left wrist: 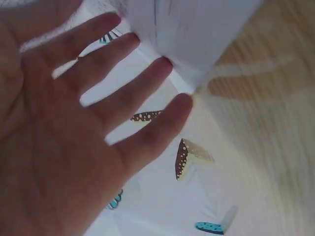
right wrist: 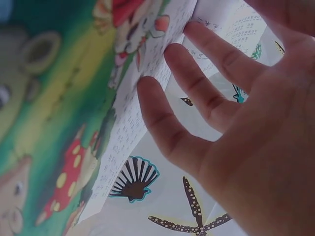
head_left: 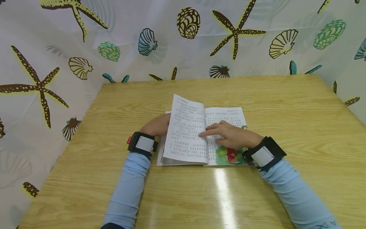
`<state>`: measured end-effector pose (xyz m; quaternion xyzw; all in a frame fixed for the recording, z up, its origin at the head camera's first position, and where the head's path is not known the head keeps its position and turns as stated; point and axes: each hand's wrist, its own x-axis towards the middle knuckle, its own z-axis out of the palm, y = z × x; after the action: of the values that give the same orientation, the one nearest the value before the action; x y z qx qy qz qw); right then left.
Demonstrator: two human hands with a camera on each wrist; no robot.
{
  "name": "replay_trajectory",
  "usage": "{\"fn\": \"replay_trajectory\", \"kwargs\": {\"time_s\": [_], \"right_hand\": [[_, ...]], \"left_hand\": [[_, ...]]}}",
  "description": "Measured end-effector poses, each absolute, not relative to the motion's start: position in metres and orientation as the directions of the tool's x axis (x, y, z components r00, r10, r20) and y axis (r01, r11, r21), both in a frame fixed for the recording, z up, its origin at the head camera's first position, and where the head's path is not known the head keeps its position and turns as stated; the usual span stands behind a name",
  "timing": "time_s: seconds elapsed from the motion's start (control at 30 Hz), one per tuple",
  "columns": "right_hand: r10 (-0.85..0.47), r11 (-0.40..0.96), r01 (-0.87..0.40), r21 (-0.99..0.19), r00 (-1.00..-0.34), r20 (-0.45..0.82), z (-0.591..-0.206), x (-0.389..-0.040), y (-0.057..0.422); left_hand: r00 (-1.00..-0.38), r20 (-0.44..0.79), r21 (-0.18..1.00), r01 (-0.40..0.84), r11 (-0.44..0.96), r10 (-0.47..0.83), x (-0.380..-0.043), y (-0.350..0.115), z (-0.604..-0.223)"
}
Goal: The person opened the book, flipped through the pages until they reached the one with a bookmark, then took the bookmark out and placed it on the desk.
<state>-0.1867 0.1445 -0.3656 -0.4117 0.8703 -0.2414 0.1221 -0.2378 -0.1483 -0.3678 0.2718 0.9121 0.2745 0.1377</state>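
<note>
An open book (head_left: 224,114) with printed text lies on the table, its raised left leaf (head_left: 184,143) standing up from the spine. Behind that leaf is my left hand (head_left: 156,125); the leaf hides its fingers in the head view. In the left wrist view the fingers (left wrist: 135,101) are spread and fairly straight, tips at the paper. My right hand (head_left: 233,135) lies over the right page, index finger extended toward the leaf near the spine. The right wrist view shows loosely bent fingers (right wrist: 165,118) close to the page, beside a colourful animal picture (right wrist: 64,108).
The wooden table (head_left: 274,105) extends around the book on all sides. A white cloth (head_left: 123,19) printed with shells and starfish hangs behind and at both sides. Black straps with pale modules (head_left: 145,143) sit on both wrists, over light blue sleeves (head_left: 127,184).
</note>
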Motion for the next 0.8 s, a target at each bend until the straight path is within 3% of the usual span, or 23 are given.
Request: {"fn": "replay_trajectory", "kwargs": {"time_s": [0.13,0.27,0.33,0.5,0.63,0.8], "right_hand": [[-0.777,0.544,-0.666,-0.510,-0.630,-0.006,-0.367,-0.187,0.145],[-0.780,0.541,-0.672,-0.505,-0.626,-0.002,-0.367,-0.186,0.145],[-0.780,0.540,-0.671,-0.508,-0.626,-0.001,-0.366,-0.186,0.145],[-0.782,0.541,-0.669,-0.511,-0.623,-0.012,-0.365,-0.187,0.145],[-0.780,0.546,-0.666,-0.508,-0.625,-0.018,-0.365,-0.186,0.144],[-0.778,0.548,-0.668,-0.504,-0.628,-0.015,-0.364,-0.187,0.143]], "left_hand": [[-0.924,0.069,0.554,0.349,0.755,0.376,-0.237,-0.150,-0.363],[-0.943,0.170,0.573,0.331,0.749,0.287,-0.236,-0.149,-0.358],[-0.922,0.120,0.560,0.368,0.742,0.367,-0.237,-0.147,-0.358],[-0.800,-0.131,0.483,0.464,0.743,0.585,-0.240,-0.143,-0.366],[-0.774,-0.253,0.458,0.433,0.777,0.581,-0.239,-0.140,-0.371],[-0.768,-0.314,0.432,0.407,0.805,0.558,-0.237,-0.137,-0.370]]}}
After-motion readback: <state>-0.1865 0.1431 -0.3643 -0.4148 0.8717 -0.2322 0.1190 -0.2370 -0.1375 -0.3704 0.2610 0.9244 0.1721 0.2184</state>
